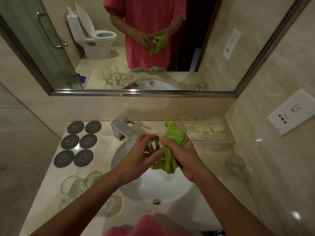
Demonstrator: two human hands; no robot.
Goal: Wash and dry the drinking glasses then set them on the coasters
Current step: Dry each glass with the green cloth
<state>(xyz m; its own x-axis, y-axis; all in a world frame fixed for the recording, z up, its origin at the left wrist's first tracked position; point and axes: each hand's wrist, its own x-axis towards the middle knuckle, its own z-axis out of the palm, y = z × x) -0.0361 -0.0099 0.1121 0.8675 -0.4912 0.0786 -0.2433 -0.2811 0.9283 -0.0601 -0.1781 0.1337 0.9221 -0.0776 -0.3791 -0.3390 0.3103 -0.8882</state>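
Both forearms reach forward from the bottom edge and meet above the sink (170, 189). The left hand (141, 157) curls round a clear glass (153, 147), fingers wrapped over its side and thumb across the front, a closed grip on the glass. The right hand (184, 154) is closed on a green cloth (172, 145), pressing it against the right side of the glass; part of the cloth sticks up beyond the knuckles and part hangs below the grip over the basin.

Just beyond the grip stands a chrome tap (122, 128). Far left of the grip, six dark round coasters (78, 143) lie in two columns on the counter (213, 193), all bare. Below-left of the grip, partly hidden by the left forearm, several glasses (76, 184) stand together on the counter. Right of the grip, well apart, one more glass (234, 164) stands alone. Beyond the right hand sits a clear tray (208, 132) of pale packets. A wall socket plate (293, 111) lies further right. The mirror (213, 48) above repeats the hands, cloth and glasses. The coasters bear a pale circular mark; no writing can be read.
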